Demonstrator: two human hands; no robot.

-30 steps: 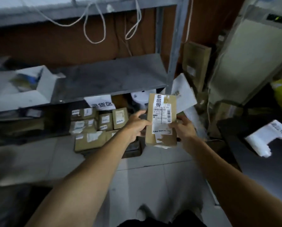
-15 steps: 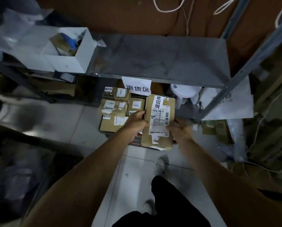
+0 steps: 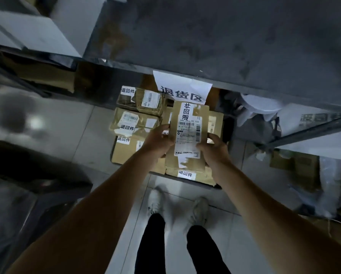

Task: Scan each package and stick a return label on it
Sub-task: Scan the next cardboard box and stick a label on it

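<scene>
A brown cardboard package with a white shipping label and a white return label stuck along its top sits between both my hands. My left hand grips its left edge and my right hand grips its right edge. I hold it low, just over a pile of several labelled brown packages on the floor under the shelf. Whether it touches the pile below cannot be told.
A grey metal shelf juts out overhead, with a white paper sign hanging from its front edge. A white box stands on the shelf at left. White bags lie to the right. My feet stand on the tiled floor.
I have bent down toward the floor. The package in both hands has come down from chest height to just over the pile of labelled packages under the shelf.
</scene>
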